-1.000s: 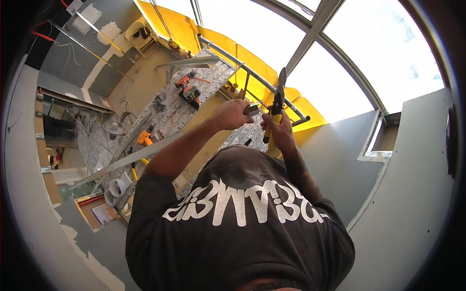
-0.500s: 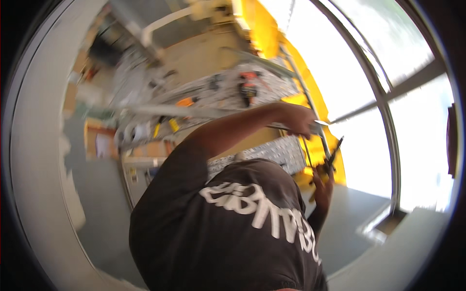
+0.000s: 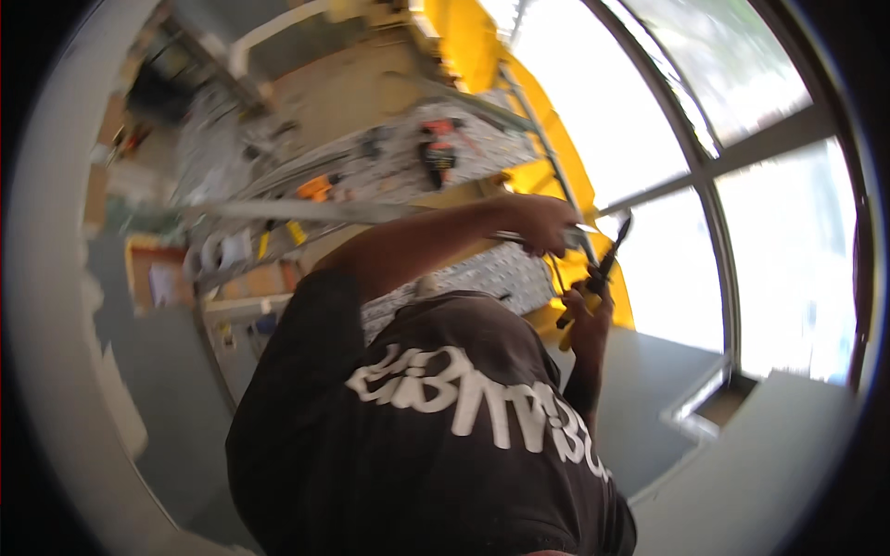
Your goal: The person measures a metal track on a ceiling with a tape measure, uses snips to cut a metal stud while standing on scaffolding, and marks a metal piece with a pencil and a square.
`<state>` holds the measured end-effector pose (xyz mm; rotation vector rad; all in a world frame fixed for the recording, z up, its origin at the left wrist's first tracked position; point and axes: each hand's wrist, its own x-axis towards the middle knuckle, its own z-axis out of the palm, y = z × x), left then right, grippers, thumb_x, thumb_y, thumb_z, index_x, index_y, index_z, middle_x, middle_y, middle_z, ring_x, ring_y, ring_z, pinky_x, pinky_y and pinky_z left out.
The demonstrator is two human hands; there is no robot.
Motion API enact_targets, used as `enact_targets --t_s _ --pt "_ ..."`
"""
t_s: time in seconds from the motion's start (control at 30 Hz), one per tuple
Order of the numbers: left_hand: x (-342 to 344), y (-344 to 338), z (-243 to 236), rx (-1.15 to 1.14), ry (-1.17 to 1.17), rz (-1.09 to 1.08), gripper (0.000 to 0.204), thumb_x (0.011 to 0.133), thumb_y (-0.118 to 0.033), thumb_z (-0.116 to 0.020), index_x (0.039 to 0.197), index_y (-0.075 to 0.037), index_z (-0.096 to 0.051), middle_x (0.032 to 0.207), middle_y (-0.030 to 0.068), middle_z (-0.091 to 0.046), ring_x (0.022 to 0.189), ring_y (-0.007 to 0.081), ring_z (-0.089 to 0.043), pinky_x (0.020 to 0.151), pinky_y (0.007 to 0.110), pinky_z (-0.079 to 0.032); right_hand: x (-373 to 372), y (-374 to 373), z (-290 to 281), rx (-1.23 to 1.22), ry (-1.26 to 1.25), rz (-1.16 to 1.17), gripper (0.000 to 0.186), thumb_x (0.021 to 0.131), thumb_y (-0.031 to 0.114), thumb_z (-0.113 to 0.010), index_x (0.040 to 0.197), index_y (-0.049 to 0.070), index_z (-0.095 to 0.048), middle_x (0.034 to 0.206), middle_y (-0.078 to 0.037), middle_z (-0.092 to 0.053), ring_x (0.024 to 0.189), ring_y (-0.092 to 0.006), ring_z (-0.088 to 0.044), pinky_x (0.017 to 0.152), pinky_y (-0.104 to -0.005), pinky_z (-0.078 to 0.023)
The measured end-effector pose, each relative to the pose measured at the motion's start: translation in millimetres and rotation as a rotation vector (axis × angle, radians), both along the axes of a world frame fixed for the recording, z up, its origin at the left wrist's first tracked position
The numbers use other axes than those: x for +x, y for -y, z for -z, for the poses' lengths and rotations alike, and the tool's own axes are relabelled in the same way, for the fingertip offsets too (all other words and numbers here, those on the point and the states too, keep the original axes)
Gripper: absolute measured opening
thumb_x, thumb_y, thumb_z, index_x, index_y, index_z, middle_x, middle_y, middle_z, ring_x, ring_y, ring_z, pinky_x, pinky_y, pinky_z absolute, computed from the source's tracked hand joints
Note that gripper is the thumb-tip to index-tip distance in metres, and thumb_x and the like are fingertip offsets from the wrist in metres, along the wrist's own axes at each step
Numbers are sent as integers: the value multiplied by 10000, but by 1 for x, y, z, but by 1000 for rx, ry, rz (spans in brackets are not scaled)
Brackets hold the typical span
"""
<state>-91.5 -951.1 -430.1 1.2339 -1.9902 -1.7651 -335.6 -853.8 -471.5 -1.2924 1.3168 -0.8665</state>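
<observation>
Across our right side the big window (image 3: 630, 120) glares white, with yellow sheeting (image 3: 477, 56) hung along its left edge. Our dark shirt (image 3: 445, 482) fills the lower middle, hiding part of the perforated metal platform (image 3: 394, 178) beyond. Over that platform runs the long metal strip (image 3: 297, 209), passing behind our left forearm, which blocks its middle; our left hand (image 3: 547, 225) is closed on its right end. A rail (image 3: 549, 148) slopes close past our hands. A red drill (image 3: 438, 153) and a blurred orange tool (image 3: 318, 188) lie on the platform. Near the strip's end, our right hand (image 3: 591, 320) grips snips (image 3: 607, 264), blades pointing upward; we cannot tell whether they touch the metal.
</observation>
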Motion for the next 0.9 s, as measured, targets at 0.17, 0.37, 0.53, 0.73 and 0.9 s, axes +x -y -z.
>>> enact_targets --t_s 0.17,0.37,0.53,0.73,0.9 --pt "-4 -2 31 -313 90 -49 386 882 -319 -696 1094 -4 -629 910 164 -710 844 271 -712 790 396 -536 -21 -16 -15 -148 -468 -56 354 838 121 -688 1143 -1 -554 908 -184 -648 824 -384 -654 758 -449 -518" --pt "-11 -6 31 -256 186 -156 464 1004 -411 -532 1174 12 -615 1098 214 -679 956 307 -666 881 394 -501 -21 -51 -20 -56 -476 -80 472 823 126 -680 1246 -2 -516 896 -202 -644 861 -397 -662 794 -459 -526" --pt "-11 -11 32 -104 110 -145 540 1029 -435 -464 1295 20 -581 1236 263 -636 1139 376 -620 986 417 -460 -6 -56 -18 9 -523 -50 425 829 137 -659 1204 -7 -521 913 -237 -645 881 -444 -649 800 -477 -516" --pt "-11 -14 19 -203 226 -142 580 1017 -500 -417 1321 -37 -590 1264 266 -629 1208 421 -585 1029 482 -445 0 -54 -19 -2 -520 -67 422 824 142 -639 1212 11 -535 834 -182 -607 790 -390 -633 760 -453 -510" --pt "-12 -17 5 -203 270 -173 560 1010 -506 -434 1296 -59 -610 1212 246 -657 1173 415 -604 1007 475 -455 7 -53 -26 23 -497 -47 354 822 118 -649 1130 -5 -525 851 -243 -629 849 -451 -640 773 -475 -504"
